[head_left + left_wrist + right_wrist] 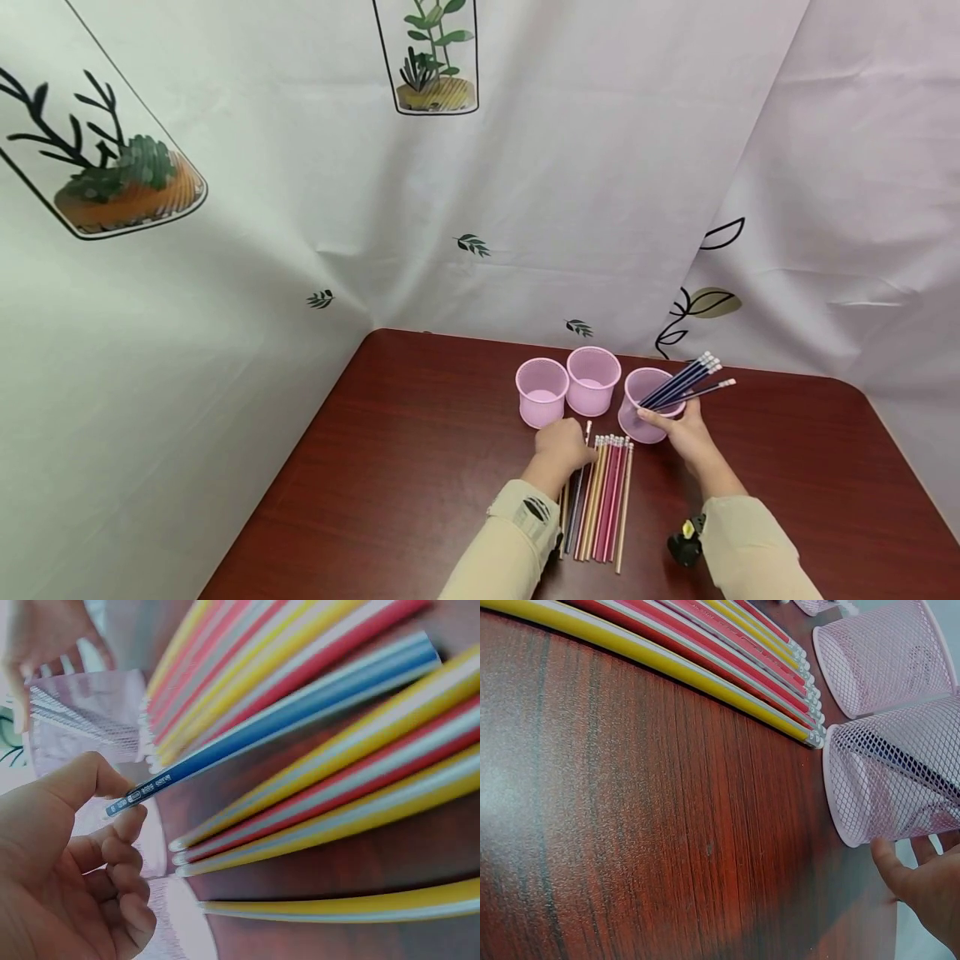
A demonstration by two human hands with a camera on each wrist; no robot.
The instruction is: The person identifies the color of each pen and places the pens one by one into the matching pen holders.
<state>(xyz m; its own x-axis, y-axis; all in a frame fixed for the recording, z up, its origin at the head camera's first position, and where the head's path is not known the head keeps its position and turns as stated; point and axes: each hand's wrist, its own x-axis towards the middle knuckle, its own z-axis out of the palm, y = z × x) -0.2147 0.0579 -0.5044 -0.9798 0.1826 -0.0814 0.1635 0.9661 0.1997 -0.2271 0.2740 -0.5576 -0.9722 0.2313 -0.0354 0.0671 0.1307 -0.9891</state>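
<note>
Thumb and forefinger of my left hand point(561, 450) pinch a blue pencil point(285, 721) close to its eraser end. That pencil slants over a row of yellow and red pencils point(607, 508), whose eraser ends point to the back of the table. My right hand point(690, 437) holds a pink mesh pencil cup point(636, 423) from its right side, thumb at the front rim and the other fingers mostly hidden behind. Several dark blue pencils point(678, 383) lean to the right in this cup, eraser ends up. In the right wrist view, they show through the mesh.
Two more pink mesh cups point(542, 410) stand to the left of the held one, near the table's back edge. A white patterned cloth point(562, 208) hangs behind the dark red wooden table point(360, 467). By the right sleeve is a small black device point(684, 547).
</note>
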